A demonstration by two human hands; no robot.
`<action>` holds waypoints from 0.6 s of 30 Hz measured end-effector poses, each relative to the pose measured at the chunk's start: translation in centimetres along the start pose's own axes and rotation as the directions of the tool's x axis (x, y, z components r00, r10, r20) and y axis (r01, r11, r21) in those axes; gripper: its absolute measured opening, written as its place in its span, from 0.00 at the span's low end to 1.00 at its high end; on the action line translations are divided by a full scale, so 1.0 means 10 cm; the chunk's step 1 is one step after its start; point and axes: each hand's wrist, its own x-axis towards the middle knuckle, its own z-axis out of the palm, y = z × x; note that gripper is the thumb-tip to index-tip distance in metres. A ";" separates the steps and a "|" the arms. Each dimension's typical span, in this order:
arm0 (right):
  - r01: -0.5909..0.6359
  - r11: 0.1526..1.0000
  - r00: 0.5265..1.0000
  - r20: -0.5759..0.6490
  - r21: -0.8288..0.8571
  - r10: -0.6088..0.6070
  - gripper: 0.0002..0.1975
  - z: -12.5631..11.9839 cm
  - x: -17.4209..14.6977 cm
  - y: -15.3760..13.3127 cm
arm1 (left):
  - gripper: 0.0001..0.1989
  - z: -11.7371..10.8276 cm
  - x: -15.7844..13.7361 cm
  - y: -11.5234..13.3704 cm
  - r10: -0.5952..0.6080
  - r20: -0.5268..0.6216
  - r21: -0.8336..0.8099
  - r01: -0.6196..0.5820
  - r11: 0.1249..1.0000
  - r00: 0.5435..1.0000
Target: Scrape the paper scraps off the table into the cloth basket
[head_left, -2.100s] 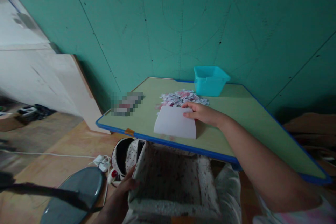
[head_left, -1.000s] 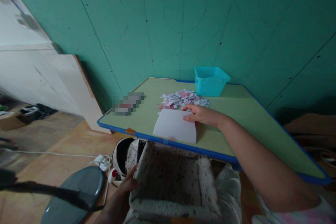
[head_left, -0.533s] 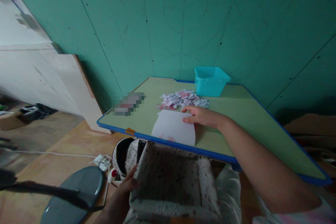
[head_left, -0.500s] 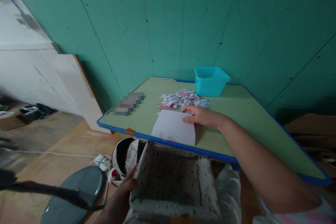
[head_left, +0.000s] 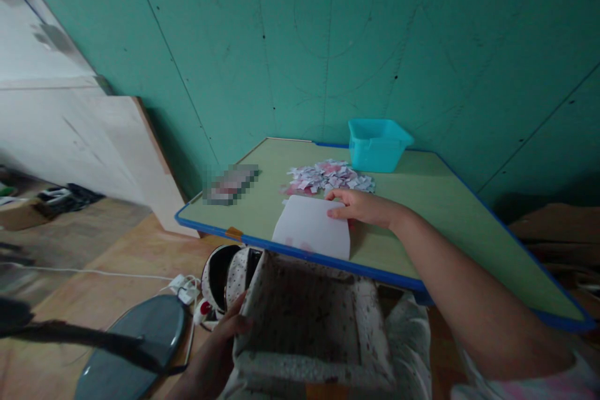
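While the right hand (head_left: 354,207) pinches a white sheet (head_left: 309,225) near the front edge of the table (head_left: 452,215), the left hand (head_left: 228,329) grips a fabric-covered box (head_left: 304,364) below; most scraps (head_left: 330,175), I'd judge, are left heaped beyond the sheet.

On the table (head_left: 445,212) I have the paper (head_left: 312,225) at the front edge, scraps (head_left: 328,176) behind it, the tub (head_left: 379,153) back to their right; the box (head_left: 304,319) sits before the table.
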 end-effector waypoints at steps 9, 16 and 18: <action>0.013 0.999 1.000 0.009 0.048 -0.014 0.17 0.00 0.00 0.00 | 0.26 0.02 0.02 0.02 -0.010 0.056 -0.037 0.012 0.999 0.998; 0.022 0.997 1.000 0.016 0.070 -0.023 0.17 0.00 -0.03 -0.04 | 0.28 0.04 0.02 0.02 0.002 0.020 -0.027 -0.001 1.000 1.000; 0.017 0.996 0.999 0.045 0.085 -0.021 0.17 0.01 -0.04 -0.05 | 0.27 0.01 0.04 0.00 -0.001 0.070 -0.040 0.004 0.999 0.998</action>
